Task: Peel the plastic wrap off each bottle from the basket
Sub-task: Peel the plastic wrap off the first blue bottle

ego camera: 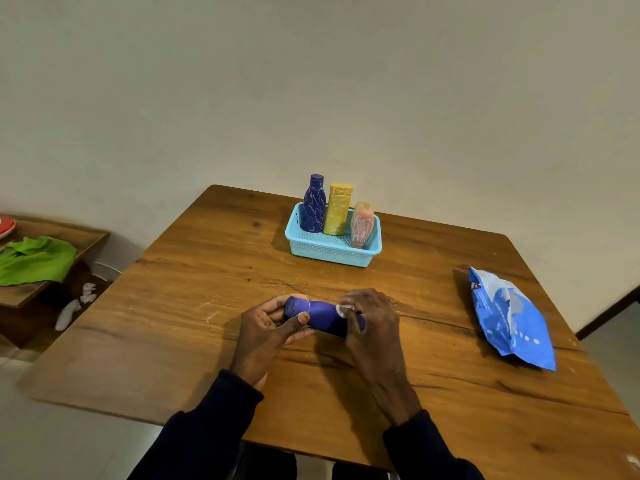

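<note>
Purple bottle (320, 315) held sideways just above wooden table (180, 341), lower centre of frame. Cap end gripped by left hand (266, 332); other end wrapped by right hand (372, 320), fingers pinched on bunched plastic wrap (343, 310). Turquoise basket (325, 252) seen above centre, with three upright wrapped bottles: blue (313, 206), yellow (337, 211), peach (362, 226). Blue pouch (512, 320) lies at right.

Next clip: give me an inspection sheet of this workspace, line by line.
Surface: wooden table, grain and a crack visible.
Job's things: purple bottle held sideways over the table; light blue basket holding dark blue bottle, yellow bottle, pink bottle, all upright and wrapped.
Clutter: blue packet at the table's right.
Grips: left hand holds the cap end; right hand pinches white wrap.
Cables: nothing seen.
Surroundings: plain wall; side shelf with green cloth.
</note>
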